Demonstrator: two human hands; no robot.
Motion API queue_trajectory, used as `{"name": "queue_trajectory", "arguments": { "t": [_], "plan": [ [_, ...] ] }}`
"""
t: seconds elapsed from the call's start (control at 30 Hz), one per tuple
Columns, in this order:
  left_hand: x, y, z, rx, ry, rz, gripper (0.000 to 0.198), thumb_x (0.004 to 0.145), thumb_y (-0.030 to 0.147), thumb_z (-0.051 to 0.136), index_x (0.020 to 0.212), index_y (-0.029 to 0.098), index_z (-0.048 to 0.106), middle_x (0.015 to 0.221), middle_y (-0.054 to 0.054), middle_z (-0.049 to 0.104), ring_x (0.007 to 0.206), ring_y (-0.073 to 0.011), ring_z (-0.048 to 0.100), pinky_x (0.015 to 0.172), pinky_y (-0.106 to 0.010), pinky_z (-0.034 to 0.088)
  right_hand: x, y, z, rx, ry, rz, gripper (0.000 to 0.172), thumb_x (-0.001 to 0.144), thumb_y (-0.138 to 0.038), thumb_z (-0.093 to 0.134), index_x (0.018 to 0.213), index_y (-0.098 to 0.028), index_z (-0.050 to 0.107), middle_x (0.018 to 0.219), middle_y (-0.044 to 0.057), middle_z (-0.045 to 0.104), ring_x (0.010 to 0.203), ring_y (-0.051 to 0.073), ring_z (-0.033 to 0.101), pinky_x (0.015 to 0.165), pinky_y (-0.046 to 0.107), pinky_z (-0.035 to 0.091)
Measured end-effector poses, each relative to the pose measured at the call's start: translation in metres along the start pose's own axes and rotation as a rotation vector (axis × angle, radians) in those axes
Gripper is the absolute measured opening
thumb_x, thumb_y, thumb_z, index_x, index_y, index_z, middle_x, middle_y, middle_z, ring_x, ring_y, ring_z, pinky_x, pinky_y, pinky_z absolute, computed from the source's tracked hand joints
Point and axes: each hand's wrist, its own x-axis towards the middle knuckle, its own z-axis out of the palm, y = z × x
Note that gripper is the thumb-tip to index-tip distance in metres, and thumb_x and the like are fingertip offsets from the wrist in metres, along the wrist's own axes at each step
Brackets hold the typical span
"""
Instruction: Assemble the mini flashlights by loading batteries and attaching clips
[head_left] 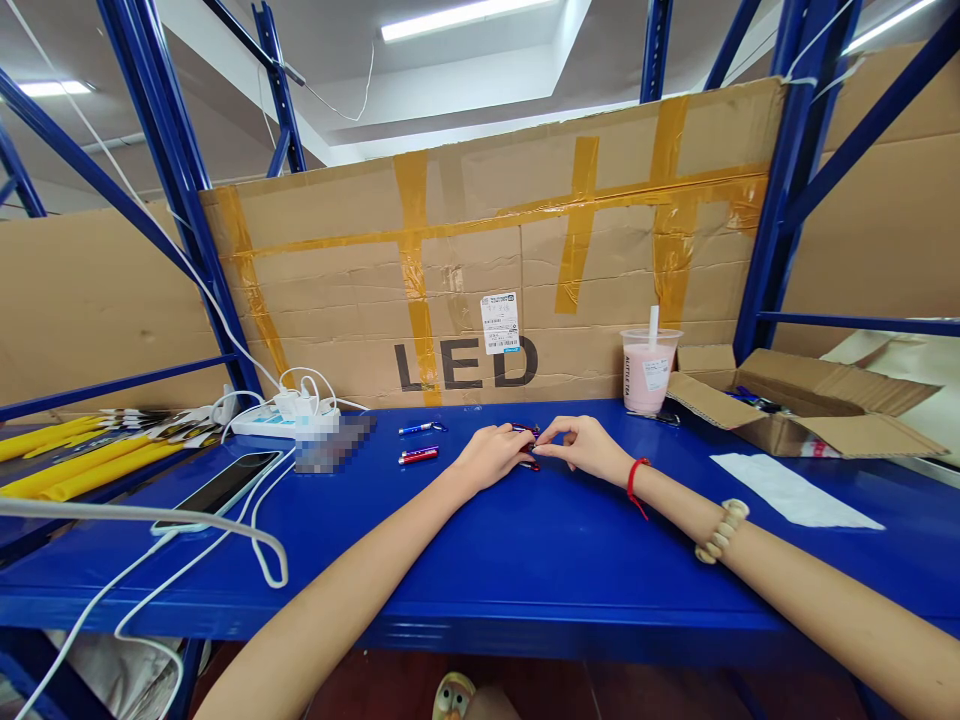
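Note:
Side by side over the blue shelf top, my left hand (pixel 491 455) and my right hand (pixel 583 443) meet at their fingertips. My left fingers are bent down around small dark-red pieces (pixel 531 464), which they mostly cover. Thumb and forefinger of my right hand are pinched together at the same spot; what is between them is too small to make out. To the left of my left hand lie a small blue metallic tube (pixel 421 428) with a clip-like end and a similar red tube (pixel 418 455).
Behind stands a taped cardboard sheet (pixel 480 260). A pink drink cup (pixel 648 375), an open cardboard box (pixel 810 400) and a white paper sheet (pixel 795 490) are on the right. Leftward are a phone (pixel 217 490), a power strip (pixel 262 424), white cables and yellow rods (pixel 112 470).

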Motion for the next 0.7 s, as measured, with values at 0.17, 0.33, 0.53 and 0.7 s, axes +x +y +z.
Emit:
{"name": "queue_trajectory", "arguments": {
  "t": [0.17, 0.33, 0.53, 0.7],
  "plan": [
    [0.000, 0.000, 0.000, 0.007, 0.009, -0.005, 0.025, 0.090, 0.036, 0.041, 0.105, 0.019, 0.052, 0.092, -0.004, 0.064, 0.086, -0.0180, 0.058, 0.073, -0.026, 0.044, 0.000, 0.001, 0.000, -0.008, 0.002, -0.004, 0.022, 0.069, -0.038, 0.064, 0.069, -0.017, 0.066, 0.078, 0.002, 0.066, 0.036, 0.005, 0.047, 0.040, 0.023, 0.037],
    [0.000, -0.001, 0.005, -0.005, 0.083, -0.013, 0.022, 0.090, 0.034, 0.043, 0.103, 0.018, 0.050, 0.100, -0.005, 0.064, 0.090, -0.0183, 0.059, 0.077, -0.028, 0.044, 0.001, 0.002, -0.001, 0.004, 0.039, -0.019, 0.024, 0.068, -0.040, 0.064, 0.069, -0.016, 0.066, 0.079, 0.003, 0.065, 0.035, 0.005, 0.046, 0.039, 0.022, 0.037],
    [-0.001, -0.003, 0.011, -0.042, 0.142, 0.004, 0.018, 0.092, 0.027, 0.039, 0.104, 0.017, 0.049, 0.099, -0.004, 0.063, 0.088, -0.0174, 0.060, 0.075, -0.027, 0.046, 0.000, -0.001, 0.000, 0.018, 0.080, -0.042, 0.026, 0.069, -0.042, 0.064, 0.068, -0.015, 0.066, 0.078, 0.004, 0.065, 0.035, 0.005, 0.047, 0.038, 0.023, 0.036],
    [-0.003, -0.004, 0.010, -0.143, 0.174, 0.012, 0.016, 0.093, 0.024, 0.036, 0.104, 0.018, 0.046, 0.101, -0.003, 0.061, 0.087, -0.0145, 0.060, 0.074, -0.024, 0.046, -0.001, -0.005, 0.004, -0.013, 0.153, -0.028, 0.024, 0.068, -0.040, 0.064, 0.066, -0.016, 0.066, 0.074, 0.003, 0.064, 0.035, 0.006, 0.046, 0.038, 0.023, 0.035]
  ]
}}
